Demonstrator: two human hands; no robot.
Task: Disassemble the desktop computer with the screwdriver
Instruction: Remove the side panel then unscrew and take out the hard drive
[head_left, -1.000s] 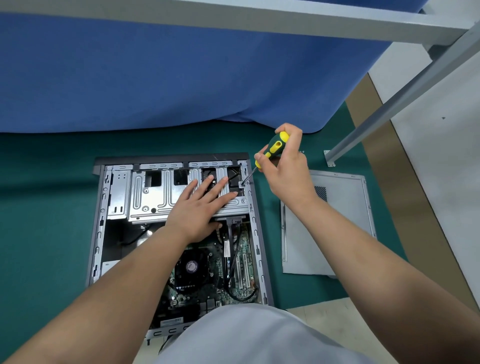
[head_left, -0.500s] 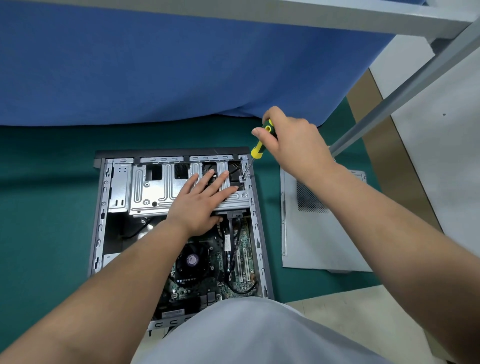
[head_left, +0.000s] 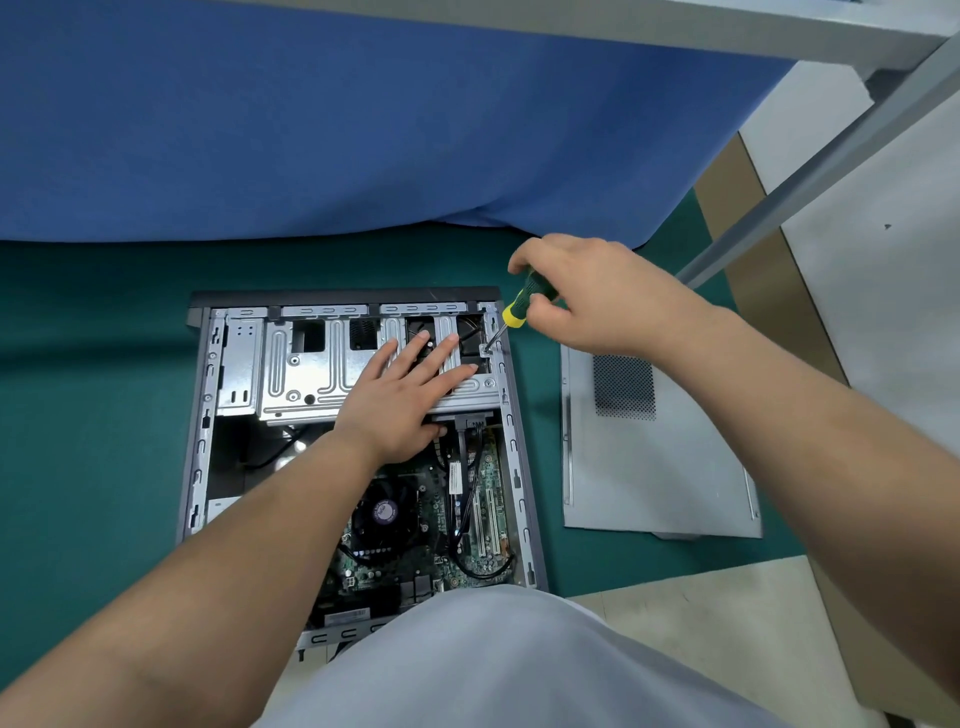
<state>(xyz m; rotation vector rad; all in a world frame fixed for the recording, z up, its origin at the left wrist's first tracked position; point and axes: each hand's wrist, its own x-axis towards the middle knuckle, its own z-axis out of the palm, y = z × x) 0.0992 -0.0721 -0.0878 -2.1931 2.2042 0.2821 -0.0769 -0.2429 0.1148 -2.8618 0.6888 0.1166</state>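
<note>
An opened desktop computer case (head_left: 200, 415) lies flat on a green mat, its motherboard (head_left: 415, 525) and a silver drive cage (head_left: 301, 374) exposed. My left hand (head_left: 405, 400) rests flat on the right part of the cage, fingers spread, holding nothing. My right hand (head_left: 587, 291) grips a green and yellow screwdriver (head_left: 522, 304). The shaft slants down to a screw at the cage's far right corner, by the case's right rail.
The removed grey side panel (head_left: 654, 467) lies on the green mat (head_left: 93, 415) just right of the case. A blue cloth (head_left: 363, 114) hangs behind. A grey metal frame leg (head_left: 810, 176) slants down at the right. Pale floor lies at the near right.
My right hand has rolled over the screwdriver handle and shifted slightly up and right, with the tip staying at the same corner screw. My left hand stays on the cage.
</note>
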